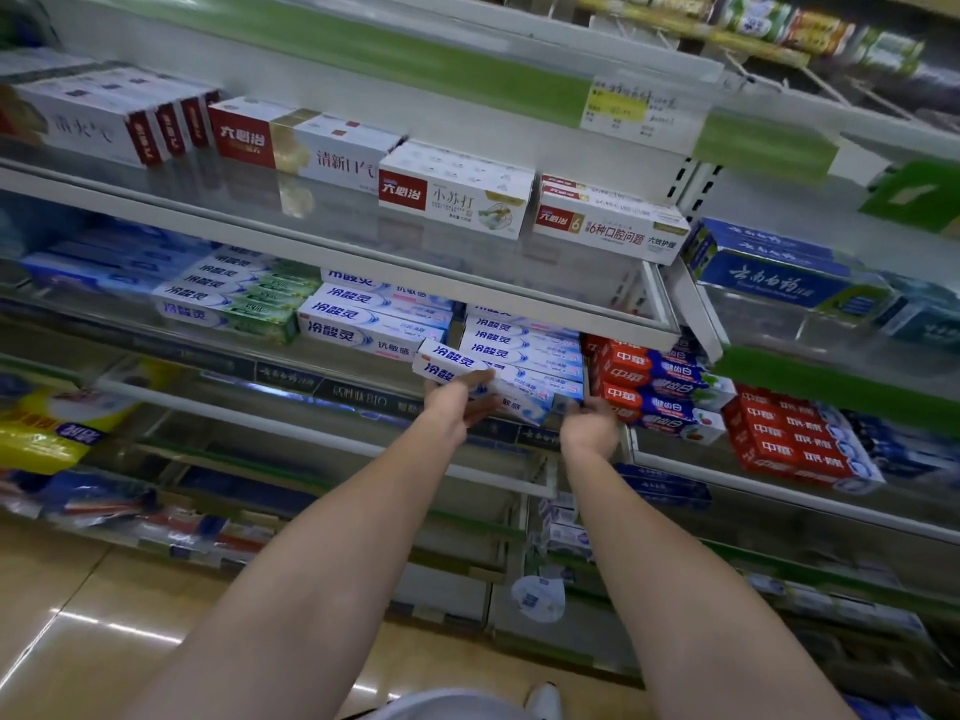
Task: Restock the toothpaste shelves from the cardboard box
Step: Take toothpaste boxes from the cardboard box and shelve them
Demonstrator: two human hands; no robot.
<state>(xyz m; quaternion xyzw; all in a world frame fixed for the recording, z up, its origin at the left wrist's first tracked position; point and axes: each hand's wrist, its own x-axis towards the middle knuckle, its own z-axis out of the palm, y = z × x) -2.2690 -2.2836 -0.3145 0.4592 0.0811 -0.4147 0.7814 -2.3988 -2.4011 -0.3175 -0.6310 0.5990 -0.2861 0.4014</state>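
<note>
1. Head view, middle of the frame: the left hand [457, 400] and right hand [589, 423] grip the ends of some white-blue toothpaste boxes [498, 379].
2. The person should push them flat onto the matching stack [524, 345], edges lined up.

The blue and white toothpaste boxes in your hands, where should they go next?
Probably slide the blue and white boxes straight back onto the matching stack. Both the left hand and right hand hold them at its front edge.
</note>
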